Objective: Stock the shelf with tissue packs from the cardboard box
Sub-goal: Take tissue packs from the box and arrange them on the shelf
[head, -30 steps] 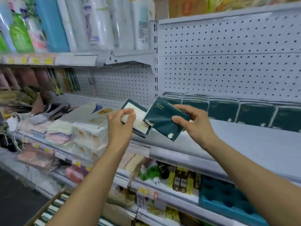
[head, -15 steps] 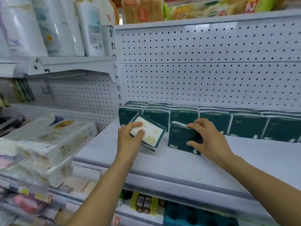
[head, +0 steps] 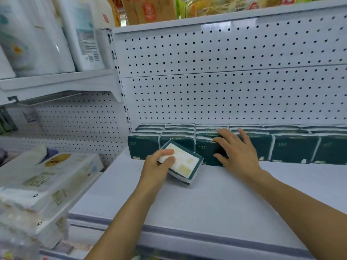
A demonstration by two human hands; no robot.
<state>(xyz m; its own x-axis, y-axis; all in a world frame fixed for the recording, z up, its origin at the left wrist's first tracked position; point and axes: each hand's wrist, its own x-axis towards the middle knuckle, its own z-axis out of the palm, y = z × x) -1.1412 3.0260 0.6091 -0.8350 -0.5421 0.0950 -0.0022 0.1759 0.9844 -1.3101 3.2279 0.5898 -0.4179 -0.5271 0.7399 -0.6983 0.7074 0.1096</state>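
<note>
Left hand (head: 159, 162) is gripping a tilted tissue pack (head: 185, 163), its label facing up, long axis angling right. Right hand (head: 237, 150) is lying spread and flat on a pack in the row (head: 293, 147) on the shelf (head: 216, 199).

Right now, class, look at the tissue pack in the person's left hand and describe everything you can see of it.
The tissue pack is a flat rectangular packet in glossy dark green wrap, with a large cream label panel facing up. It is tilted, its lower edge touching the white shelf, in front of the row of matching green packs. The left hand grips its left end, fingers curled over the label. It looks sealed and undamaged; its print is too blurred to read.
</note>
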